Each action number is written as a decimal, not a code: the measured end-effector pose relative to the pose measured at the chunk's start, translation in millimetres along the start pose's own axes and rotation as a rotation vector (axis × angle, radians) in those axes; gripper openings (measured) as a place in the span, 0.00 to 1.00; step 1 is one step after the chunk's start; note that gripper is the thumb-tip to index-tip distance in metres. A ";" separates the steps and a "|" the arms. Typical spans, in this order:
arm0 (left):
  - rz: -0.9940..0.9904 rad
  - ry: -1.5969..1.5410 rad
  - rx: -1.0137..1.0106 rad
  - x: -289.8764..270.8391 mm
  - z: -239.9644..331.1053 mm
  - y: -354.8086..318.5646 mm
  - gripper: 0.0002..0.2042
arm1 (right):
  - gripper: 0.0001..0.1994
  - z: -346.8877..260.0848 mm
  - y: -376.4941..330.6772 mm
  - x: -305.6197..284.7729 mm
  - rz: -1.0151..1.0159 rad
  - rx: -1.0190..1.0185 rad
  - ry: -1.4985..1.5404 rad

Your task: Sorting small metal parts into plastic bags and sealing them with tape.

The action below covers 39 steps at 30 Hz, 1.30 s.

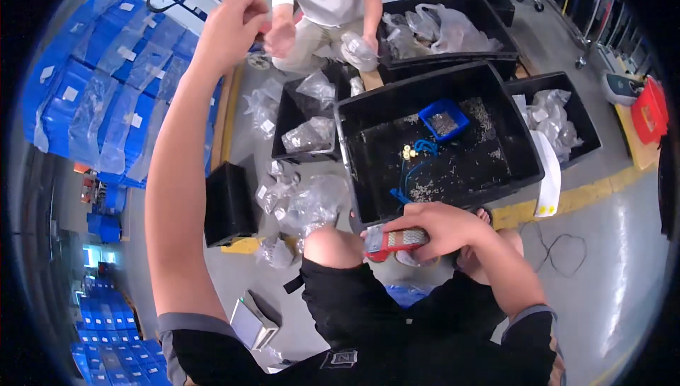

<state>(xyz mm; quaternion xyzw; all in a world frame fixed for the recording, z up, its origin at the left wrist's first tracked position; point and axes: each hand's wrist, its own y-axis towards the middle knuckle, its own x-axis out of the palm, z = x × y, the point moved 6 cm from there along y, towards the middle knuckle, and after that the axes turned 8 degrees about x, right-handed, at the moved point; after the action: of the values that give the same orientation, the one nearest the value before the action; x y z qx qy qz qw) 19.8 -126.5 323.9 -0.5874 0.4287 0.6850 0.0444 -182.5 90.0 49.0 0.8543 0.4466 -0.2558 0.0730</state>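
Note:
My left hand (234,28) is raised high at the upper left, with its fingers curled in. A small reddish patch shows at its fingertips, too blurred to name. Just beyond it is the hand (280,37) of a person in a white shirt; whether the two touch I cannot tell. Above my lap, my right hand (443,229) grips a red handheld device (397,240) with a grey, keypad-like face. A large black bin (375,173) stands just past my knees. Inside it lie a small blue tray (460,111) of small parts, blue cord (425,146) and scattered small pieces.
Black bins of clear bags (457,28) stand at the back and right. More clear bags (312,202) lie on the floor left of the large bin. Wrapped blue boxes (106,81) are stacked at the far left. A red container (648,111) sits at the right.

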 end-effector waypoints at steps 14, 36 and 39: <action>-0.045 -0.143 -0.010 139.3 -87.1 14.0 0.08 | 0.32 38.1 2.1 -5.2 0.034 0.178 0.081; -0.351 -1.198 -0.594 301.7 92.7 -131.0 0.17 | 0.39 75.4 -97.5 -75.9 0.468 -0.294 0.990; -0.474 -1.396 -1.008 385.6 124.2 -175.6 0.20 | 0.44 100.3 -137.1 -69.7 0.824 -0.648 1.407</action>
<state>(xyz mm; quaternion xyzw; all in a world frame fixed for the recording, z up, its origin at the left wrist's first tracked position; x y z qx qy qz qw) -94.2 -107.5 -102.2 -0.0593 -0.1806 0.9665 0.1724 -362.3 85.0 12.2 0.8444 0.0946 0.5166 0.1060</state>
